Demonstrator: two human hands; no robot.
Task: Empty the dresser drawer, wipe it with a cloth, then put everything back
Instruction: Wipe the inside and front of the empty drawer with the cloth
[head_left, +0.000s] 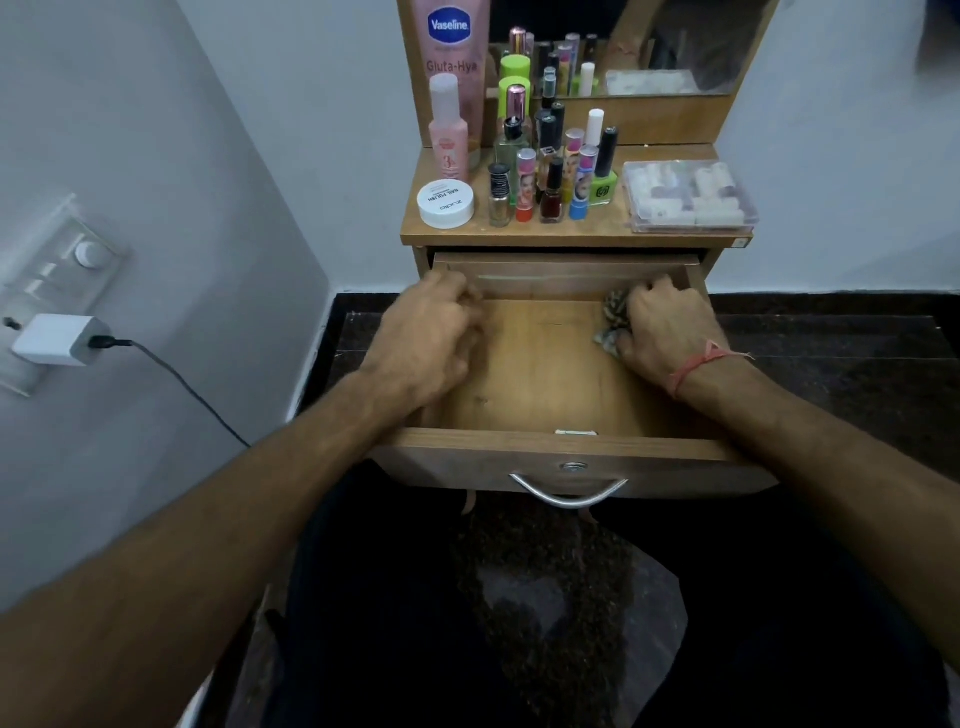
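The wooden dresser drawer (550, 374) is pulled out toward me and its floor is bare. My right hand (670, 327) is inside it at the right wall, shut on a crumpled patterned cloth (613, 319) pressed to the drawer floor. My left hand (431, 338) rests inside the drawer at the left wall, fingers curled, with nothing visible in it. On the dresser top stand several cosmetic bottles (550, 176), a white jar (445, 203) and a clear plastic box (688, 196).
A tall pink Vaseline bottle (451, 52) and a mirror (675, 47) stand behind the dresser top. A charger with a cable (62, 340) is plugged into the left wall. A dark floor surrounds the dresser. The drawer's metal handle (569, 493) faces me.
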